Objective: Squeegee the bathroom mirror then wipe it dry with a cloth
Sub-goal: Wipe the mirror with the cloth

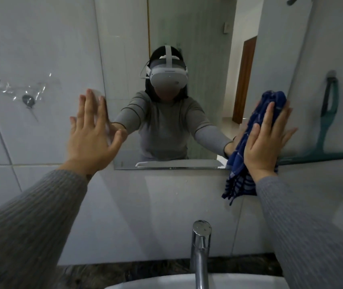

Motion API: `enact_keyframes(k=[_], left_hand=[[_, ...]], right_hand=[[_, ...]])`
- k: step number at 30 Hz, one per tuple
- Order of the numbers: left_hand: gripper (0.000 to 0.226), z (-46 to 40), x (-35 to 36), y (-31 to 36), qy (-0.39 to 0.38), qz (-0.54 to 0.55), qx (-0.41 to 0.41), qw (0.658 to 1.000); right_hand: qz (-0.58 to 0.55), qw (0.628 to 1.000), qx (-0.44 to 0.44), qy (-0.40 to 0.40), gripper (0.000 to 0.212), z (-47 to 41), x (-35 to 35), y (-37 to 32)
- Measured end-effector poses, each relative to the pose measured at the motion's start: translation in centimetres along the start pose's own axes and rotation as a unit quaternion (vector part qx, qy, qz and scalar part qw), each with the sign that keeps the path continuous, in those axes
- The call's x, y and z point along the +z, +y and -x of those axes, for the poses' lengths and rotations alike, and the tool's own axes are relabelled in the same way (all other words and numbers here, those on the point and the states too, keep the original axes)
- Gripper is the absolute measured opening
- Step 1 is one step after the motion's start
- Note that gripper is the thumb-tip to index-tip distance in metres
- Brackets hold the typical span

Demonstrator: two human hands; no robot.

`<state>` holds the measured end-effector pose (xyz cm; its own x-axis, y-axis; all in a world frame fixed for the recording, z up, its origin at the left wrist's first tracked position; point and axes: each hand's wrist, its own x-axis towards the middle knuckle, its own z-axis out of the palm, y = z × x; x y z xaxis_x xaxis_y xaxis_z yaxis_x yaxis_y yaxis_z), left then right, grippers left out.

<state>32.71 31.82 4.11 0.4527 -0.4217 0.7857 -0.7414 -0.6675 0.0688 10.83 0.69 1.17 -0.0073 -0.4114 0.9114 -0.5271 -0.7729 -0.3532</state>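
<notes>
The bathroom mirror (197,38) hangs on the tiled wall ahead and reflects a person in a grey top and a headset. My right hand (265,138) lies flat on a blue checked cloth (241,163), pressing it against the mirror's lower right corner; the cloth's end hangs below the mirror's bottom edge. My left hand (92,130) is spread, fingers apart, flat against the wall at the mirror's left edge, holding nothing. A green squeegee (326,130) hangs from a hook on the wall to the right of the mirror, blade down.
A chrome tap (200,247) rises at the bottom centre over the rim of a white basin (166,282). On the left wall tile sits a dark hook (28,100) with torn clear film around it. A dark stone counter edge runs below the wall tiles.
</notes>
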Motion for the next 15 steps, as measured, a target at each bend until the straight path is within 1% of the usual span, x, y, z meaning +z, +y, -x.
enact_keyframes(k=[3,5,9,15], left_hand=[[0.088,0.1,0.1,0.0,0.007,-0.006,-0.004,1.000],[0.088,0.2,0.3,0.1,0.013,-0.003,-0.008,1.000],[0.088,0.2,0.3,0.0,0.022,-0.001,-0.007,1.000],[0.087,0.3,0.3,-0.2,0.029,0.007,-0.005,1.000]], right_hand=[[-0.011,1.000,0.010,-0.002,0.052,2.8,0.7,1.0],[-0.010,1.000,-0.009,-0.001,0.052,4.2,1.3,0.4],[-0.014,0.996,-0.093,-0.002,0.052,5.6,2.0,-3.3],[-0.007,0.991,-0.137,-0.010,0.052,6.5,2.5,-9.1]])
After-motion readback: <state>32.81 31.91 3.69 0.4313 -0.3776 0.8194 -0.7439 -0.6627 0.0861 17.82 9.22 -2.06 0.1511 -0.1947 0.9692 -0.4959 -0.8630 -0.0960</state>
